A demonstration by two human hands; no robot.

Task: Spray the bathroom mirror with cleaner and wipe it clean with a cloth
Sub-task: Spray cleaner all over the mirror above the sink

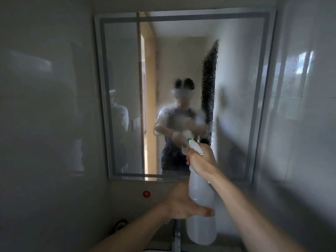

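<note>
Right hand [199,159] wraps the trigger neck of the translucent white plastic spray bottle [201,200], green-tipped nozzle aimed at the rectangular frosted-border wall mirror [123,88]. Left hand [183,202] steadies the body, thumb across it. The glass looks misted, probably with droplets.
</note>
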